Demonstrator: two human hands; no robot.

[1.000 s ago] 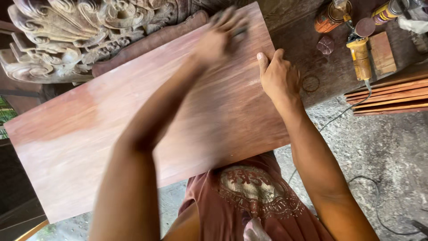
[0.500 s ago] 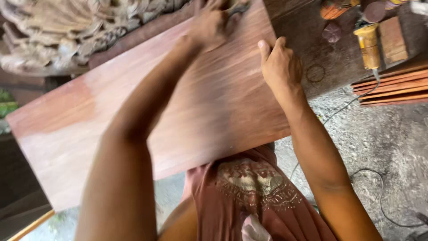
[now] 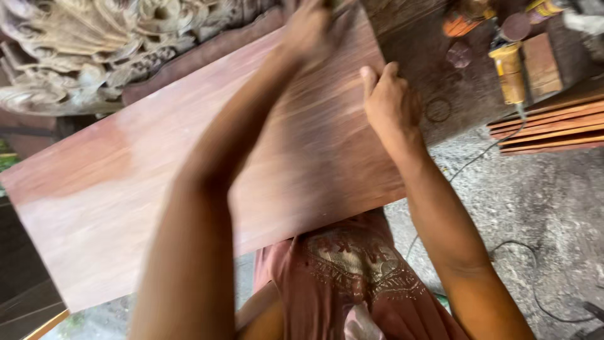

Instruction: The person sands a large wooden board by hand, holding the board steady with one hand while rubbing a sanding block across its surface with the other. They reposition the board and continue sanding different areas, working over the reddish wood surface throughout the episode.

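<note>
Reddish smooth plank (image 3: pixel 126 189); left hand (image 3: pixel 311 28) blurred, right hand (image 3: pixel 391 104) flat.

I look down on a woodworking shop: an ornate carved panel (image 3: pixel 94 50), stacked timber strips (image 3: pixel 547 123), a yellow power tool (image 3: pixel 508 72), rough concrete floor (image 3: pixel 541 201).

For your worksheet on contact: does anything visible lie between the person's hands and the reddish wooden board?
Nothing visible does. The right hand rests directly on the board; the left hand presses on its far edge, blurred.

One board (image 3: pixel 126 189), two hands (image 3: pixel 393 104)
</note>
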